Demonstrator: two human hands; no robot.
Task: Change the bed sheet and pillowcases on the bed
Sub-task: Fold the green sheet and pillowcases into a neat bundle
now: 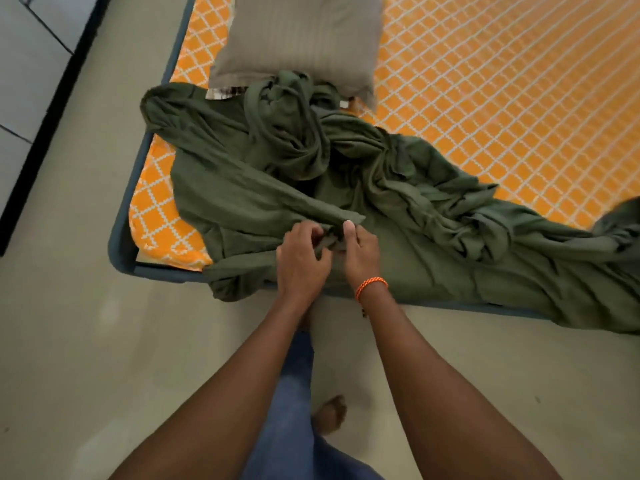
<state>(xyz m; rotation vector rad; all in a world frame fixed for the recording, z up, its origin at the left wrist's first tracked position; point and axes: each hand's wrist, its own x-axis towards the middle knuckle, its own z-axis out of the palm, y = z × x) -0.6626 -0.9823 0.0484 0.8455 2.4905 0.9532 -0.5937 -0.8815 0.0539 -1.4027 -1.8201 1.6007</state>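
Now both hands (pixel 301 261) (pixel 360 249) pinch crumpled green sheet (pixel 398 202) on bed (pixel 502 98).

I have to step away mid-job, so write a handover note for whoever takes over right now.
Left hand and right hand both pinch a fold of the olive green sheet at the near edge of the bed.
The green sheet lies bunched and twisted across the near side, hanging partly over the edge onto the floor.
The orange lattice-pattern sheet is on the mattress underneath.
A grey striped pillow sits at the far end, touching the green bundle.
Done: green sheet brought onto the bed.
Left: find its edge, untangle, spread and tuck it. I cannot tell whether the pillowcase has been changed.
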